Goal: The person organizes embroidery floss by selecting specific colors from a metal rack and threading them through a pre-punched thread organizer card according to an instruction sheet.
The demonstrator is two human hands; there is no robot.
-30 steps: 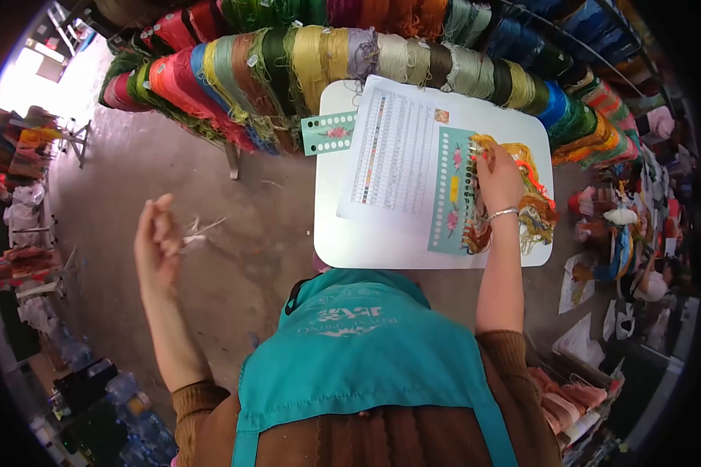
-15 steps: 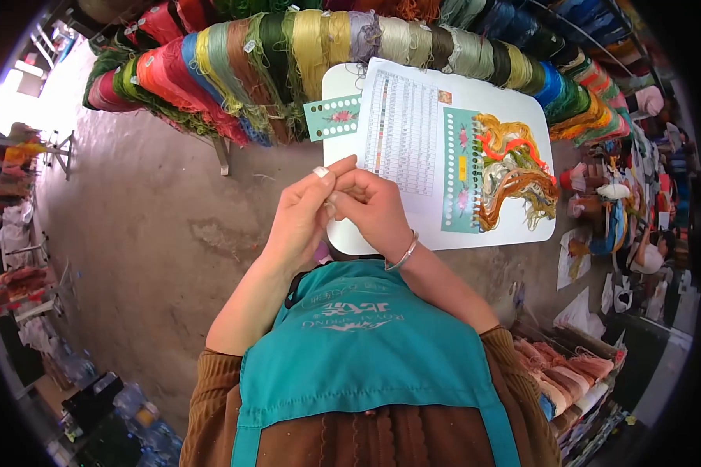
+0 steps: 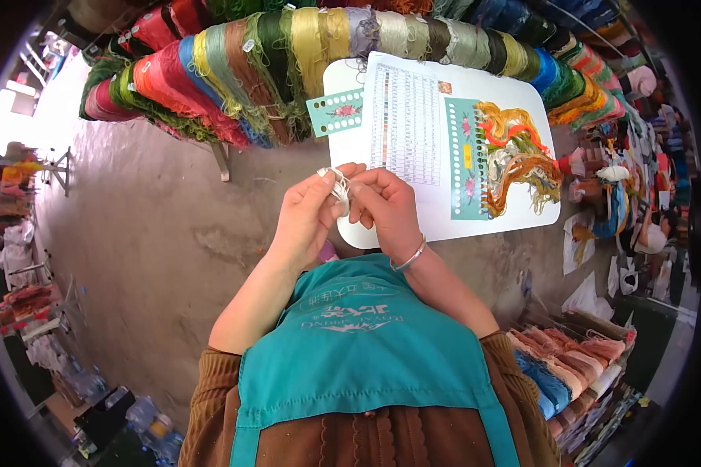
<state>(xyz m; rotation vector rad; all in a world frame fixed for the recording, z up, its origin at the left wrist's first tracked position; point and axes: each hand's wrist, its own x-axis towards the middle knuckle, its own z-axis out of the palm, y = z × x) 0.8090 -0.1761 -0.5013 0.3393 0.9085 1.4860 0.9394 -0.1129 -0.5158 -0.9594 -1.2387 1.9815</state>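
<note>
A small looped bundle of white thread point(image 3: 340, 191) is between my two hands, in front of the white board. My left hand point(image 3: 308, 206) pinches it between thumb and fingers. My right hand point(image 3: 385, 206), with a bracelet at the wrist, has its fingertips closed at the bundle's right side. Beyond the hands, a printed colour chart point(image 3: 405, 124) lies on the white board point(image 3: 436, 229). On the board's right part is a green punched thread card point(image 3: 466, 159), with orange, brown, red and cream threads point(image 3: 516, 167) fastened along its edge. A smaller green card point(image 3: 337, 114) lies at the board's left edge.
A rail of hanging thread skeins point(image 3: 311, 54) in many colours runs behind the board. More skeins point(image 3: 568, 354) are stacked at the lower right. At the left stand racks with thread point(image 3: 23, 303), beyond the bare concrete floor point(image 3: 148, 233).
The white thread bundle now shows between my fingers, where it was hidden before. My hands have parted slightly. The board and cards have shifted a little in the view.
</note>
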